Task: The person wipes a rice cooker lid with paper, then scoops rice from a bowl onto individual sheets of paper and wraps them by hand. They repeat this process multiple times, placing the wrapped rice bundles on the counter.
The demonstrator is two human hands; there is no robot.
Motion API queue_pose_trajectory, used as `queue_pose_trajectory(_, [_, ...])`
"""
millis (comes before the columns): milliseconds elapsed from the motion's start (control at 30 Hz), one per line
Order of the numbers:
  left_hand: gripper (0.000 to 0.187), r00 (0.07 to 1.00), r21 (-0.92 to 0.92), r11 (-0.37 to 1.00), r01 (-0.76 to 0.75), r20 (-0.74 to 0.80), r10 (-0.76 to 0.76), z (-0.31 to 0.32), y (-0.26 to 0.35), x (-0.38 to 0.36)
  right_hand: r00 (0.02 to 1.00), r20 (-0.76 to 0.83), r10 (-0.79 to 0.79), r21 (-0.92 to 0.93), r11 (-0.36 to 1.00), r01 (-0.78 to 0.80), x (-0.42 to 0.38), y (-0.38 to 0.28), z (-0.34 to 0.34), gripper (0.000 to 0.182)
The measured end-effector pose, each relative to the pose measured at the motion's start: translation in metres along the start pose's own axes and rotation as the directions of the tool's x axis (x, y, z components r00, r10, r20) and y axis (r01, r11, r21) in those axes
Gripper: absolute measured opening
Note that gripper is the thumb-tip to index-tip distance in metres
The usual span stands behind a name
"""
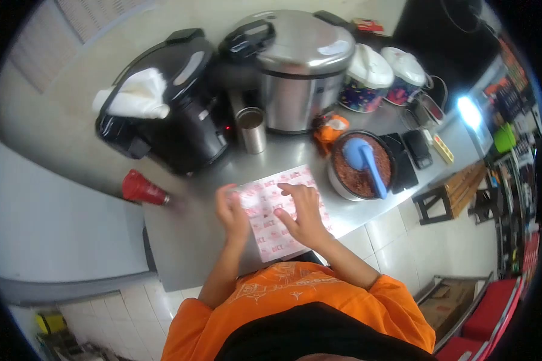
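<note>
My left hand is curled at the left edge of a pink-and-white printed wrapping paper, which lies flat at the front of the metal counter. Its fingers close around a pale, see-through-looking thing, too blurred to name. Over the right part of the paper, my right hand has its fingers spread and thumb apart, holding nothing. To the right of the paper stands a pot of reddish-brown rice, with a blue rice scoop resting on top.
Along the back stand a black rice cooker, a large steel cooker and two flowered cookers. A metal cup, a red bottle and an orange packet stand nearer. Black devices sit by the right edge.
</note>
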State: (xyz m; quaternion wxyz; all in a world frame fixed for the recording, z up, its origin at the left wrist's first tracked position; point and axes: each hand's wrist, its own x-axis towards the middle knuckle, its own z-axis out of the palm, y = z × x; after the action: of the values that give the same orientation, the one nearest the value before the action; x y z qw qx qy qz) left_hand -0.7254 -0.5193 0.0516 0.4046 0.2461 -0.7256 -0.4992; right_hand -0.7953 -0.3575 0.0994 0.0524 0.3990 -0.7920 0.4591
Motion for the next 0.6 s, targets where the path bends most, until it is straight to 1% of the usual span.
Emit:
queue_pose_trajectory(33, [0.026,0.997,0.001,0.999,0.038,-0.068,-0.038,0.001,-0.031,0.013,0.999,-0.048,-0.004,-0.054,0.999,0.001,-0.003,0.007,-0.01,0.034])
queue_pose_trajectory(67, [0.027,0.988,0.002,0.997,0.079,-0.133,-0.078,0.0,-0.062,0.025,0.991,-0.121,0.065,0.011,0.998,-0.064,-0.009,0.023,-0.016,0.036])
queue_pose_trajectory(100, [0.032,0.973,0.054,0.977,0.205,-0.12,-0.198,-0.005,-0.084,0.037,0.984,-0.172,0.049,-0.101,0.993,-0.067,-0.011,0.04,-0.03,0.035])
queue_pose_trajectory(133, [0.037,0.942,0.112,0.939,0.326,-0.117,-0.313,-0.01,-0.104,0.048,0.97,-0.242,-0.002,-0.256,0.965,-0.062,-0.013,0.064,-0.042,0.036])
queue_pose_trajectory(167, [0.042,0.943,0.308,0.891,0.333,-0.132,-0.307,-0.015,-0.124,0.054,0.965,-0.261,-0.02,-0.399,0.913,-0.089,-0.012,0.08,-0.061,0.037])
queue_pose_trajectory(200, [0.047,0.944,0.491,0.807,0.329,-0.152,-0.293,-0.02,-0.139,0.057,0.964,-0.265,0.02,-0.455,0.879,-0.144,-0.011,0.101,-0.079,0.037])
queue_pose_trajectory(233, [0.047,0.945,0.483,0.813,0.326,-0.144,-0.294,-0.024,-0.149,0.058,0.959,-0.28,0.042,-0.582,0.787,-0.204,-0.01,0.12,-0.094,0.042])
queue_pose_trajectory(300, [0.056,0.913,0.765,0.591,0.255,0.01,-0.407,-0.031,-0.163,0.058,0.939,-0.298,0.17,-0.663,0.671,-0.332,-0.009,0.148,-0.116,0.046])
queue_pose_trajectory(333, [0.056,0.916,0.76,0.599,0.253,0.012,-0.402,-0.035,-0.173,0.057,0.939,-0.302,0.162,-0.667,0.668,-0.33,-0.012,0.164,-0.12,0.046])
queue_pose_trajectory(400, [0.058,0.946,0.917,0.332,0.219,-0.116,-0.303,-0.03,-0.186,0.055,0.966,-0.202,0.162,-0.786,0.562,-0.259,-0.018,0.203,-0.126,0.048])
queue_pose_trajectory(433, [0.058,0.945,0.91,0.346,0.229,-0.122,-0.303,-0.019,-0.179,0.053,0.965,-0.117,0.233,-0.759,0.606,-0.238,-0.011,0.213,-0.136,0.047])
queue_pose_trajectory(467, [0.06,0.995,0.909,0.409,0.075,-0.041,-0.091,-0.011,-0.172,0.049,0.96,-0.1,0.26,-0.748,0.617,-0.246,-0.009,0.222,-0.146,0.046])
queue_pose_trajectory(500, [0.064,0.991,0.898,0.432,-0.086,0.034,0.127,-0.004,-0.159,0.046,0.953,-0.081,0.291,-0.736,0.628,-0.254,-0.003,0.22,-0.159,0.045])
queue_pose_trajectory(533, [0.065,0.977,0.868,0.461,-0.185,0.111,0.182,0.014,-0.133,0.04,0.955,-0.07,0.288,-0.741,0.626,-0.243,0.004,0.218,-0.174,0.045])
queue_pose_trajectory(567, [0.066,0.98,0.744,0.642,-0.184,0.188,0.062,0.035,-0.099,0.031,0.975,-0.076,0.21,-0.785,0.59,-0.188,0.01,0.216,-0.19,0.04])
queue_pose_trajectory(600, [0.067,0.958,0.591,0.794,-0.142,0.283,-0.04,0.059,-0.073,0.018,0.989,-0.074,0.13,-0.825,0.549,-0.134,0.016,0.214,-0.204,0.035])
